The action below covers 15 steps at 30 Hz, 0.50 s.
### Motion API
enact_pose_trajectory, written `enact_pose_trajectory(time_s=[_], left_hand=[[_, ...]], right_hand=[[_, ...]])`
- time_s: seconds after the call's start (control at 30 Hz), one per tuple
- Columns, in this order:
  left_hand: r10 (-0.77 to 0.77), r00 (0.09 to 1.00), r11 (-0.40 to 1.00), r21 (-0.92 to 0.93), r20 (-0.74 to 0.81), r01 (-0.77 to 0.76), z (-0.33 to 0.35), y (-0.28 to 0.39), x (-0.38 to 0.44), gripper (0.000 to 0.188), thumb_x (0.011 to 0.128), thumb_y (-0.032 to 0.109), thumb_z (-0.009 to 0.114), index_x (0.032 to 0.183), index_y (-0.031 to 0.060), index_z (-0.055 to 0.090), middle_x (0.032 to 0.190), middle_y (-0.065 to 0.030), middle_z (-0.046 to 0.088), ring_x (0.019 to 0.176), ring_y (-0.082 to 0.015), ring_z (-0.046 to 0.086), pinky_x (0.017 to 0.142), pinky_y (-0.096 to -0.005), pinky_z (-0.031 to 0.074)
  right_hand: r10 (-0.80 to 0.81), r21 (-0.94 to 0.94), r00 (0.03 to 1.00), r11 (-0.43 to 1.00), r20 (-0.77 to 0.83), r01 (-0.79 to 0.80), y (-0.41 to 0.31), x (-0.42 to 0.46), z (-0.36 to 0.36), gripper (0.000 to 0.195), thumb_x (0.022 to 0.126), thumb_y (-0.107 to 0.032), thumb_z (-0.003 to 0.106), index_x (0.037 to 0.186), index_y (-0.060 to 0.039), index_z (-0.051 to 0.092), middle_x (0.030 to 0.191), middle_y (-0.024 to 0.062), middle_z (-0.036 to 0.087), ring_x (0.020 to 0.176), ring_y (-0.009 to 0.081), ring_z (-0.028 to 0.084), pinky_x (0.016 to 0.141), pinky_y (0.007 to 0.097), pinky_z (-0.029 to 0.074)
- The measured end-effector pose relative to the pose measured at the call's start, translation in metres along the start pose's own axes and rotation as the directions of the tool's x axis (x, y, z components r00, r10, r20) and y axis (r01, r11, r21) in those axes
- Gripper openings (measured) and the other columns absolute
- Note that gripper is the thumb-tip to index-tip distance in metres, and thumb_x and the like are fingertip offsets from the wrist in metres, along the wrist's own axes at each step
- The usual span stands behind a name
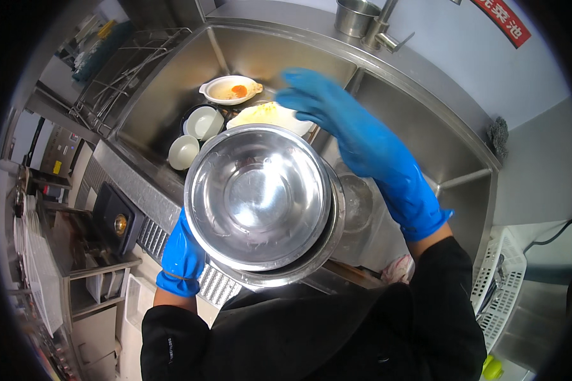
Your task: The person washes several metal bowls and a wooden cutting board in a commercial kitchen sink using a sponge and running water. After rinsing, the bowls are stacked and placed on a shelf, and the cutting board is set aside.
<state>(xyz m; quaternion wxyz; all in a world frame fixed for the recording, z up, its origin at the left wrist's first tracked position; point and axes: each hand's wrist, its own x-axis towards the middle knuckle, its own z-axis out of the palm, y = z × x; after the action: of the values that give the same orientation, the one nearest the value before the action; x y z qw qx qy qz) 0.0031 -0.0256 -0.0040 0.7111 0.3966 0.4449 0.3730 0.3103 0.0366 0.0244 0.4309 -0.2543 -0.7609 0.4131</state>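
Observation:
Two nested stainless steel mixing bowls are held up before me, the upper bowl (pixel 257 197) shiny and wet inside and the lower bowl (pixel 331 247) showing as a rim at its right and bottom. My left hand (pixel 183 255), in a blue rubber glove, grips them from the left side; its fingers are hidden behind the steel. Slightly blurred, my gloved right hand (pixel 314 102) hovers with nothing in it over the sink, beside a white dish (pixel 267 116) with yellow residue. A white oval dish (pixel 229 90) with orange residue and small white bowls (pixel 203 123) stand in the left basin.
The right basin (pixel 405 109) holds a transparent container (pixel 355 202). Behind the sink are a faucet (pixel 376 33) and a metal pot (pixel 355 16). A steel scrubber (pixel 498 135) hangs at the right. White plastic basket (pixel 500 285) holds utensils; a wire rack (pixel 124 71) stands left.

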Motion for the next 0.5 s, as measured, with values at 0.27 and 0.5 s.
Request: enact_pose_trajectory(time_s=[0.27, 0.5], left_hand=[[0.009, 0.999, 1.000, 0.002, -0.040, -0.009, -0.005, -0.001, -0.001, 0.035, 0.094, 0.016, 0.061, 0.126, 0.0011, 0.059, 0.114, -0.0113, 0.067, 0.097, -0.0186, 0.066, 0.085, -0.0326, 0.056], [-0.002, 1.000, 1.000, -0.004, -0.020, 0.002, -0.001, 0.000, 0.006, 0.035, 0.095, 0.016, 0.060, 0.126, 0.0011, 0.059, 0.114, -0.0113, 0.067, 0.097, -0.0186, 0.066, 0.085, -0.0326, 0.056]], right_hand=[[-0.124, -0.267, 0.992, 0.957, -0.032, 0.111, -0.038, -0.007, 0.019, 0.039, 0.100, -0.017, 0.049, 0.137, -0.0056, 0.053, 0.133, 0.0133, 0.060, 0.122, 0.0274, 0.058, 0.106, 0.0383, 0.042], [0.570, 0.279, 0.705, 0.821, -0.422, -0.498, 0.059, -0.133, 0.006, 0.046, 0.099, -0.030, 0.054, 0.132, 0.0009, 0.054, 0.136, 0.0187, 0.056, 0.127, 0.0303, 0.053, 0.109, 0.0422, 0.038]])
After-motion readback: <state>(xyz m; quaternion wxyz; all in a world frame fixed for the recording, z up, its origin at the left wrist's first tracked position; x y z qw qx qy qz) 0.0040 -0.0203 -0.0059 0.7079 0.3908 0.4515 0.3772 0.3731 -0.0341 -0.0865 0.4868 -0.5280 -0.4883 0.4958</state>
